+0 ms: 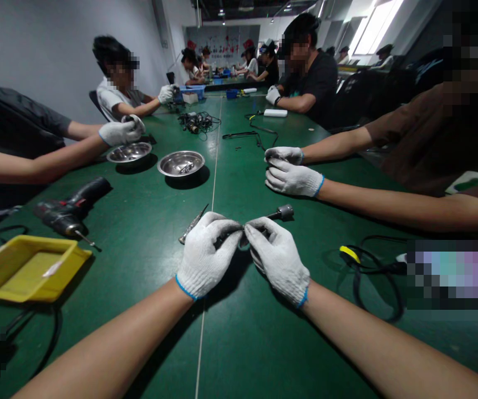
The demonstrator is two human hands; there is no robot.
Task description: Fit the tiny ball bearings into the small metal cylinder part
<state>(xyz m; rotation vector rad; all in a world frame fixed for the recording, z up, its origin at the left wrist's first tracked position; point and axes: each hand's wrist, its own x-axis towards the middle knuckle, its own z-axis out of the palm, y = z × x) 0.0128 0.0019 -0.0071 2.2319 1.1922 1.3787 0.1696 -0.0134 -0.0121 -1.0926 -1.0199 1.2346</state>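
Both my hands wear white knit gloves with blue cuffs and meet over the green table [239,343]. My left hand [208,252] is closed, thumb and fingers pinched together. Against its fingertips, my right hand [278,257] is pinched shut too. Between them is a small dark piece, mostly hidden by the fingers, so its kind cannot be made out. Just beyond my right hand lies a dark rod-like tool with a grey cylindrical head [285,211]. Beside my left hand rests a slim metal tool [193,224], partly covered by the glove.
A power drill [70,210] and a yellow tray [26,271] are on the left. Two metal bowls, the nearer [181,164] holding small parts, stand ahead. Black cables [376,271] lie at right. Co-workers' gloved hands [293,177] are close on the right; others work further off.
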